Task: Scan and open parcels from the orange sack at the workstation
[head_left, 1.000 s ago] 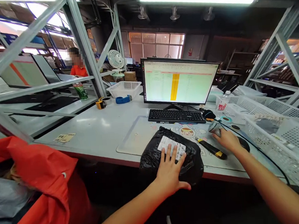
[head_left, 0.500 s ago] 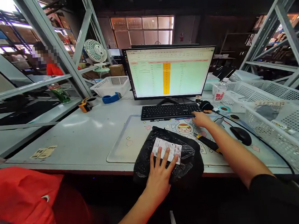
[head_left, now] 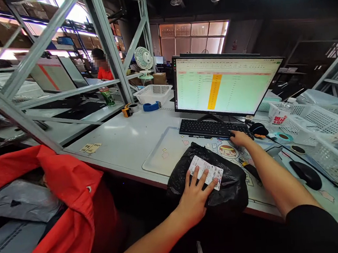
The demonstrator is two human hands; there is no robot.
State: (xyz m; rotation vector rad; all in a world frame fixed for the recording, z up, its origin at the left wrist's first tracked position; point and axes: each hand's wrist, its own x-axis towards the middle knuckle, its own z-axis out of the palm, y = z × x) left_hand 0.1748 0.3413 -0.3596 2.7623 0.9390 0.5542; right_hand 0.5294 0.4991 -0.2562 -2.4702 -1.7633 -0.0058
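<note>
A black plastic parcel (head_left: 231, 185) lies over the desk's front edge, with a white printed label (head_left: 213, 174) on top. My left hand (head_left: 193, 200) rests flat on it, fingers spread across part of the label. At the right end of the black keyboard (head_left: 205, 128), my right hand (head_left: 241, 139) touches the keys and holds nothing; its fingertips show only in part. Behind the keyboard a monitor (head_left: 195, 90) displays a spreadsheet with an orange column. Under my right forearm is a partly hidden utility knife (head_left: 251, 171), and a black mouse (head_left: 307, 174) sits right of the arm.
At left stands a red bag (head_left: 85, 209) holding grey packages (head_left: 20, 200). White baskets (head_left: 324, 117) and a bottle (head_left: 279, 115) line the right side. A blue tape dispenser (head_left: 151, 106) sits at the back left, near a metal frame post (head_left: 108, 49). Another person (head_left: 104, 71) is beyond it.
My view has turned left, so the desk and monitor appear farther right and more of the red bag shows. Both hands keep their places on the parcel and keyboard.
</note>
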